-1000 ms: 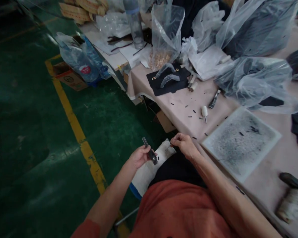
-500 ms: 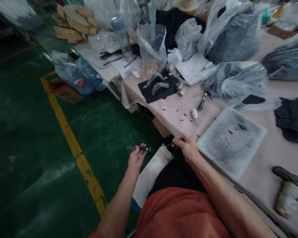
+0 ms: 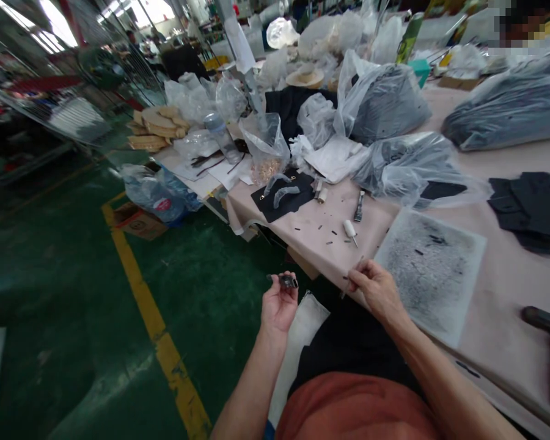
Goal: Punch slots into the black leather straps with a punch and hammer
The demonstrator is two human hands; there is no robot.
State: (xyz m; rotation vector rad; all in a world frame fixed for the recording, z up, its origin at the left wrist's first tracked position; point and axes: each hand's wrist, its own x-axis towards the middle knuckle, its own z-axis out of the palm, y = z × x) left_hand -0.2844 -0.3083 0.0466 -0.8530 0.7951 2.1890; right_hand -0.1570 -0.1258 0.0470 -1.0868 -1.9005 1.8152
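My left hand [image 3: 282, 299] is closed round a small dark piece with a shiny end [image 3: 288, 282], held palm up over the floor. A pale cloth [image 3: 308, 318] drapes across my leg just beyond it. At the table's front edge, my right hand [image 3: 376, 286] pinches a thin stick-like tool [image 3: 343, 292], partly hidden by the fingers. On the table near that hand lie a white-handled awl [image 3: 350, 231] and a dark, flat metal tool [image 3: 359, 206]. A whitish cutting board [image 3: 433, 275], strewn with dark scraps, lies right of them.
A black panel with film-wrapped handles [image 3: 282, 194] rests on the pink-covered table [image 3: 297, 221]. Plastic bags of dark pieces [image 3: 389, 110] stand behind. Black cut pieces [image 3: 534, 211] lie at right. A cardboard box [image 3: 140, 221] is on the green floor. Another person is partly visible at top right.
My view has tilted up. The left hand has turned the dark piece so its shiny end faces me more. My right hand has lifted away from the pale cloth with the thin tool.
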